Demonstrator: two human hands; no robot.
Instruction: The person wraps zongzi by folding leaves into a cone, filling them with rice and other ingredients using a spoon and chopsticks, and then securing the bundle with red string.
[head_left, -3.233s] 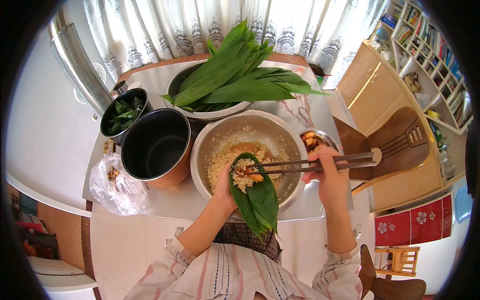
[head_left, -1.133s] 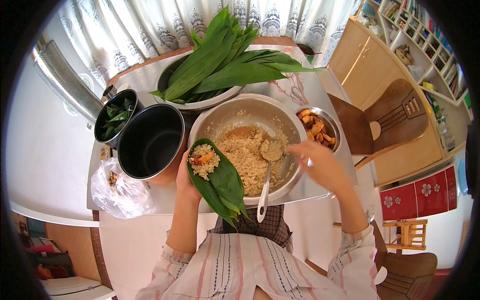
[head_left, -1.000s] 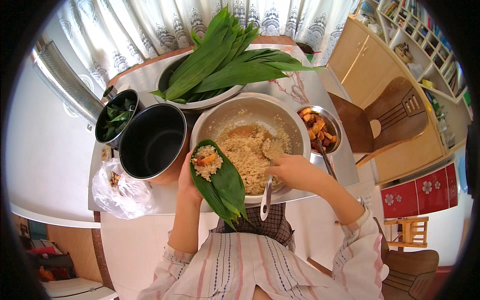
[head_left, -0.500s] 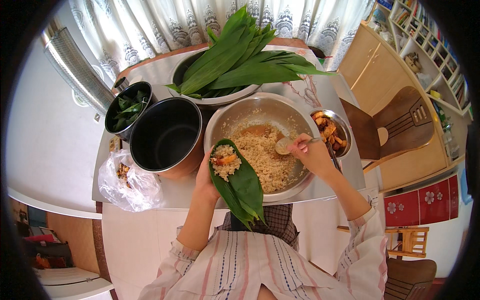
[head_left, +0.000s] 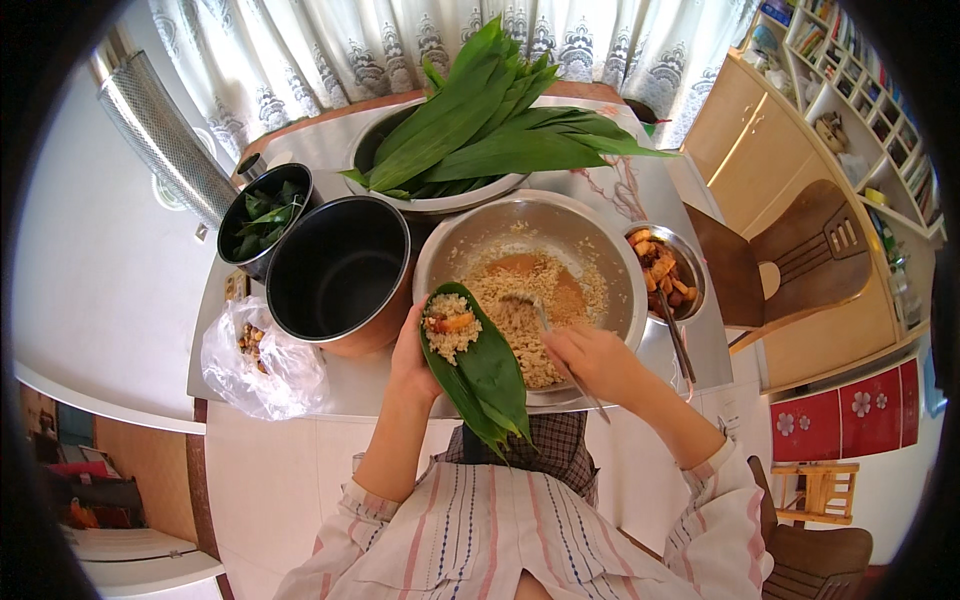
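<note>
My left hand (head_left: 412, 360) is closed around green leaves (head_left: 488, 375) folded into a cone at the upper end, their tails hanging toward me. Inside the cone lie rice grains (head_left: 447, 340) with a brownish piece of filling on top. My right hand (head_left: 590, 362) grips a metal spoon (head_left: 543, 318), its bowl down in the rice (head_left: 512, 345) and its handle pointing back toward me. A wide steel basin (head_left: 632, 300) holds this rice, with some brownish liquid at the far side. The leaf cone is over the basin's near left edge.
Left of the basin stand a dark-lined pot (head_left: 345, 275), a smaller pot (head_left: 240, 250) with leaf-wrapped bundles and a plastic bag (head_left: 285, 385) of small pieces. Behind, a basin (head_left: 365, 150) holds long leaves (head_left: 450, 125). At right are a bowl (head_left: 697, 262) of browned chunks and a wooden chair (head_left: 820, 245).
My right hand has moved left and nearer to me, drawing the spoon from the basin's right side into the rice at its middle. My left hand stays nearly still with the filled leaves.
</note>
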